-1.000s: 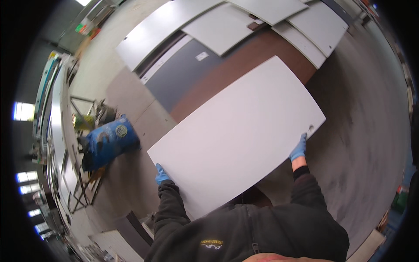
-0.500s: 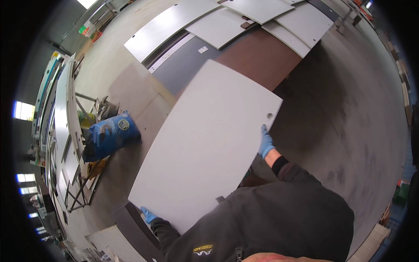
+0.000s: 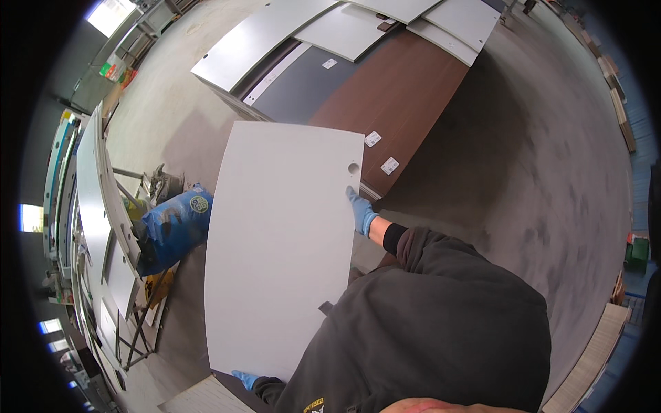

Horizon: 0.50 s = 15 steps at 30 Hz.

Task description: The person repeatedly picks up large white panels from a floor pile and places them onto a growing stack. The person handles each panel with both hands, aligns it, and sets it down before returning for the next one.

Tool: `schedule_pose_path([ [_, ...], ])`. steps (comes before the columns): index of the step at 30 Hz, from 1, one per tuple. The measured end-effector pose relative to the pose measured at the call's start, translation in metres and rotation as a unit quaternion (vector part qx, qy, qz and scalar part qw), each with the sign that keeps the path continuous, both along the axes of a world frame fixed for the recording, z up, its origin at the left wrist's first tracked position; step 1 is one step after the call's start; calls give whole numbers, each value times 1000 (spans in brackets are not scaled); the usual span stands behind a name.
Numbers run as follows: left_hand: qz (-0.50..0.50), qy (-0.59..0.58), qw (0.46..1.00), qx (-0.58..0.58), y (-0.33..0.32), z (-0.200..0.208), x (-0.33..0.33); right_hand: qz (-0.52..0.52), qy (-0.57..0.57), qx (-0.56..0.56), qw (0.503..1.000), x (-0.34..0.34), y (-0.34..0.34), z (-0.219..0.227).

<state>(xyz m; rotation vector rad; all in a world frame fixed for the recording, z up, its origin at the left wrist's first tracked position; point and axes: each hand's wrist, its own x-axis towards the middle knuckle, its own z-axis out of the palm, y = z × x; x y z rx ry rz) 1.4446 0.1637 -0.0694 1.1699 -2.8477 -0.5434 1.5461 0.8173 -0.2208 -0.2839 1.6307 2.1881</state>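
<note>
A large white panel (image 3: 279,248) with one round hole near its upper right corner is held up in front of my body. Wearing a blue glove, my right hand (image 3: 361,213) grips the panel's right edge just below that hole; its fingers are partly behind the board. My left hand (image 3: 245,379), also gloved in blue, holds the bottom edge near the lower left corner, most of its fingers out of sight. Beyond the panel's top edge lies a stack of boards with a brown board (image 3: 392,103) and a dark grey board (image 3: 296,86) showing.
White boards (image 3: 272,38) lie overlapping on the far part of the stack. To the left, a rack (image 3: 134,344) carries leaning white panels (image 3: 96,199), with a blue sack (image 3: 175,224) beside it. A light board (image 3: 196,396) sits low at the left. Grey floor (image 3: 482,227) stretches to the right.
The panel has turned counterclockwise to stand nearly upright in view, its top swinging left. My right hand has moved left with it, my left hand lower. More of the brown board shows.
</note>
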Motion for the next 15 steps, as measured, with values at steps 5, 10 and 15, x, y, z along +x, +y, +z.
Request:
schedule_pose_path([
  [5, -5, 11, 999, 32, -25, -2, -51, 346, -349, 536, 686, -25, -35, 17],
  [10, -9, 26, 997, 68, -18, -9, -87, 346, -396, 529, 666, -14, -36, 60],
  [15, -25, 51, 992, 116, 26, -9, -118, 295, -368, 462, 751, 16, -15, 85],
])
